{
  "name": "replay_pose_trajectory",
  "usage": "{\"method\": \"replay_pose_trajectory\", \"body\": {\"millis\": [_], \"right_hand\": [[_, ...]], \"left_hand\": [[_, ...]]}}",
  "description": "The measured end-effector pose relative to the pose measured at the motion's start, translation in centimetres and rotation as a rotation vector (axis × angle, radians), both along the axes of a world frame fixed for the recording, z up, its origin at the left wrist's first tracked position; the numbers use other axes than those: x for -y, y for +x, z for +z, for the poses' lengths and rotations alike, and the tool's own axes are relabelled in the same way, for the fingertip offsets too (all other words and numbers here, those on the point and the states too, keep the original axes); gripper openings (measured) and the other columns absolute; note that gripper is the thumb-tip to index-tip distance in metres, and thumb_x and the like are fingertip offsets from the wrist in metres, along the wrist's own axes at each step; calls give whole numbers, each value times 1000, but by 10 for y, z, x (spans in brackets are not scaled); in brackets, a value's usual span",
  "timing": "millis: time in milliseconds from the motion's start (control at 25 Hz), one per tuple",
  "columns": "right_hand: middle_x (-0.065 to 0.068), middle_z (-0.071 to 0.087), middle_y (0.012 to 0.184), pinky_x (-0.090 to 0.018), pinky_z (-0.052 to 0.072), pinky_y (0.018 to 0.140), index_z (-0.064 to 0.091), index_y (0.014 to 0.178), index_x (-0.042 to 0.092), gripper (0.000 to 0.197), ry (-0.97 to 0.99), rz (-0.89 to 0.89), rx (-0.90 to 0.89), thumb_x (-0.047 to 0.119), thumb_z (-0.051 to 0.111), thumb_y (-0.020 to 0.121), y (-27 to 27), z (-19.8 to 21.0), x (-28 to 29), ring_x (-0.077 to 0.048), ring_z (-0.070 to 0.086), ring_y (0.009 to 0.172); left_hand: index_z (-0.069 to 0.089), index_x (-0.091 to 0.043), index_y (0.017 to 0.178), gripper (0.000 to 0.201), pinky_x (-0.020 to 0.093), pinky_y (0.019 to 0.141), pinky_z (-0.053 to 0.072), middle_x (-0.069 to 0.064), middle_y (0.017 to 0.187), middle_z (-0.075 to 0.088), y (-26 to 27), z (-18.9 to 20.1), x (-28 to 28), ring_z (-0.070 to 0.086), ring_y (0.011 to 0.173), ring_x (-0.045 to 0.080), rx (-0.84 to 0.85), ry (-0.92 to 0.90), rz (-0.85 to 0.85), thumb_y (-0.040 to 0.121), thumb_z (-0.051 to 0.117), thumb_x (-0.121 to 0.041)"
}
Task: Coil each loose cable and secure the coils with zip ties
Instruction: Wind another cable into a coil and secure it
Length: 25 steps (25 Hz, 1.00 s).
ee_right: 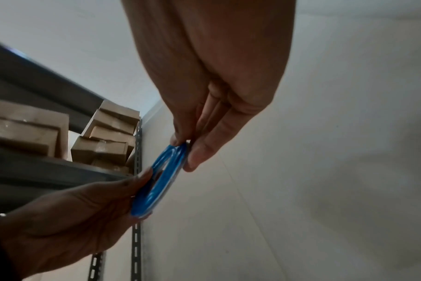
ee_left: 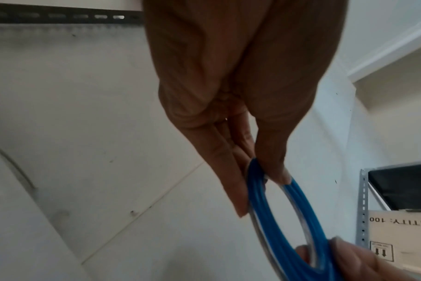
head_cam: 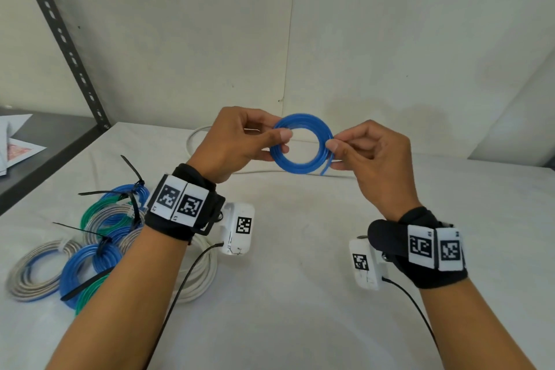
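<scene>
A small coil of blue cable [head_cam: 301, 143] is held up in the air above the white table [head_cam: 300, 279], between both hands. My left hand [head_cam: 240, 141] pinches the coil's left side between thumb and fingers; the same coil [ee_left: 272, 205] shows edge-on in the left wrist view. My right hand [head_cam: 363, 153] pinches the right side, where the loose cable end [head_cam: 326, 167] sticks down. The right wrist view shows that pinch on the coil [ee_right: 166, 171] too. Several coiled cables [head_cam: 99, 237] with black zip ties [head_cam: 132, 168] lie at the left.
A white cable coil [head_cam: 201, 276] lies under my left forearm, and a loose white cable [head_cam: 195, 135] runs along the table's back by the wall. A dark metal shelf [head_cam: 36, 147] with papers stands at left. Cardboard boxes [ee_right: 103, 136] sit on racking.
</scene>
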State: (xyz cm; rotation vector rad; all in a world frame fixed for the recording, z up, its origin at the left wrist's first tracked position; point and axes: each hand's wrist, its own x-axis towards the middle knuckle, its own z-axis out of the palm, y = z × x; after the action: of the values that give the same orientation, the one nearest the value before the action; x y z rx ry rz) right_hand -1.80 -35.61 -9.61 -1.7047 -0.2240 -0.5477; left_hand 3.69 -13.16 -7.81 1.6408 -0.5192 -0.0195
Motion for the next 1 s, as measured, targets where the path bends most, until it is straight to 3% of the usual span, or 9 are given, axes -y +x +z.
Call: {"method": "replay_pose_trajectory", "body": {"millis": [120,320,560,760,1000], "right_hand": [[-9,78,89,-37,61,69,68,93,7,13,127,23,4,6,77,84,-1,-1,-8,-26,76,83],[-15,77,100,-34,61,72,60,114,4,25,346,61,-45,3,69,91,-4,-3,-21,-29,76,91],[-16,77,94,-34,61,71,62,102,1,15,424,-1,8,2,70,90,-2,-9,-24,-29,76,89],[-16,77,98,-34,61,73,62,104,3,14,362,43,14,-1,67,92,-1,-10,-25,-29,76,92],[-17,76,97,-40,62,77,65,109,-5,18,227,69,47,-4,66,91,1,-4,-9,-32,76,86]], "left_hand": [[71,6,105,21,36,73,62,29,91,71,0,0,4,74,80,27,-12,-80,35,90,71,-9],[72,0,106,19,32,73,61,14,86,75,0,-3,13,75,83,23,-134,-193,-1,91,69,-12],[71,-1,107,19,31,75,61,12,86,76,-1,-7,14,75,85,23,-201,-233,-36,90,69,-11],[70,0,111,25,33,75,61,13,90,76,1,-8,12,75,86,23,-216,-236,-17,90,69,-12],[73,0,113,27,35,79,62,18,99,76,3,-5,4,74,94,28,-173,-32,-57,88,74,-11]]}}
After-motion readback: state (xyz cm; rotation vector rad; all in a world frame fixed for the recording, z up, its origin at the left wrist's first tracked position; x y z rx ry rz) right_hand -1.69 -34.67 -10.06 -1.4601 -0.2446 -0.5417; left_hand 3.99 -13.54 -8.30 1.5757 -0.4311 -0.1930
